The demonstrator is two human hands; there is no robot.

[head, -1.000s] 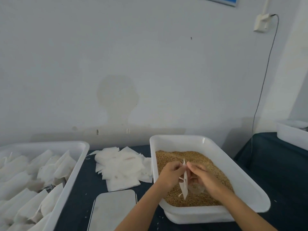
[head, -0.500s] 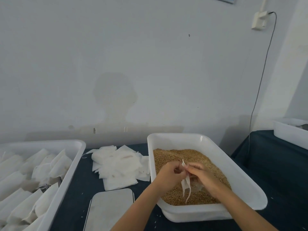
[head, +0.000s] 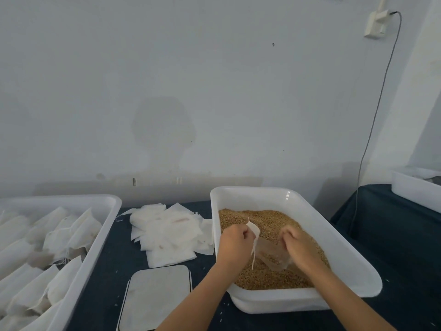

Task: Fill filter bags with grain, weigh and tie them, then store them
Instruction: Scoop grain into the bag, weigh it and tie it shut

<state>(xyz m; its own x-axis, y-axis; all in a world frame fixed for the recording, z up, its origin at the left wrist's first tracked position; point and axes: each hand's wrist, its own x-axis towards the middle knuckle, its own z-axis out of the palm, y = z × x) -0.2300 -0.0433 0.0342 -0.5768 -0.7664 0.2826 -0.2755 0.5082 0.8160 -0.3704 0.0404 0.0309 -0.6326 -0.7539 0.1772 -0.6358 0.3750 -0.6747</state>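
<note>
left hand (head: 232, 242) and right hand (head: 296, 247) both pinching a filter bag (head: 270, 255) held open over the grain (head: 267, 278) in the tub (head: 346, 266), empty bags (head: 167, 232) left of the tub

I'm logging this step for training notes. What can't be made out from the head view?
- Scale: its near end is cut off by the bottom edge; no display shows.
- Filter bag: how much grain is inside, sheer and blurred.
- Far-right tub: contents cut off by the frame edge.
</note>
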